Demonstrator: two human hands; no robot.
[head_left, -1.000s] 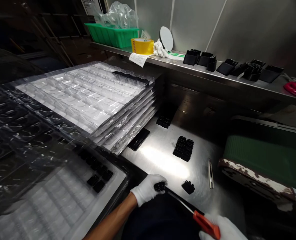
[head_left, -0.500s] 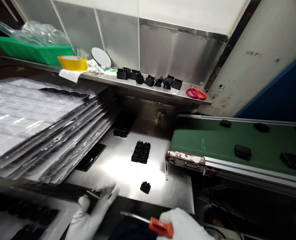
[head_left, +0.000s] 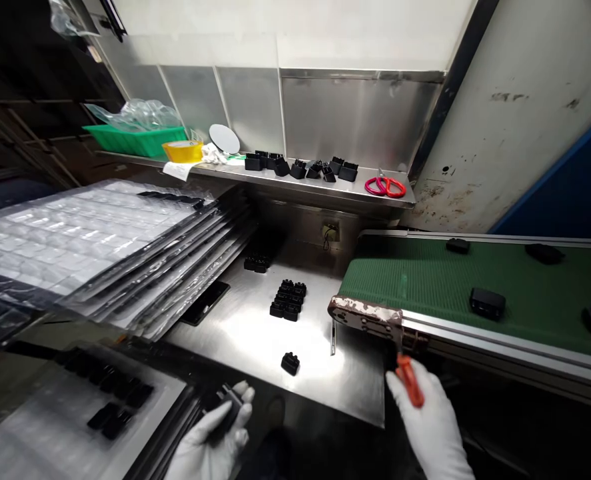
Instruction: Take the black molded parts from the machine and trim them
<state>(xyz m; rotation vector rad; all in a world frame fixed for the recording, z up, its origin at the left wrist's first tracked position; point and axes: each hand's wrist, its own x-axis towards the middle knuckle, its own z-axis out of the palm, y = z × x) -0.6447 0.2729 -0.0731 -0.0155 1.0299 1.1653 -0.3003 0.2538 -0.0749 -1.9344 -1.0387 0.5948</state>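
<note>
My left hand (head_left: pixel 215 437), in a white glove, is curled around a small black plastic part (head_left: pixel 230 403) at the lower middle. Its fingers partly cover the part. My right hand (head_left: pixel 430 413), also gloved, grips an orange-handled tool (head_left: pixel 409 381) with a slim metal shaft. The shaft points up toward the near end of the conveyor; its tip is hard to make out there. One loose black part (head_left: pixel 290 363) rests on the steel table (head_left: pixel 245 340) between my hands. Behind it stands a neat block of several black parts (head_left: pixel 288 300).
A green conveyor (head_left: pixel 385 270) on the right carries several black parts. Stacked clear plastic trays (head_left: pixel 90 227) fill the left, and another tray (head_left: pixel 140 427) below holds black parts. The back shelf (head_left: pixel 295 187) bears scissors (head_left: pixel 385 187), yellow tape (head_left: pixel 182 152) and a green basket (head_left: pixel 135 140).
My right hand has moved right and up with the orange-handled tool, whose shaft has swung from pointing left to upward. My left hand has shifted right and its fingers have curled in. The view has shifted.
</note>
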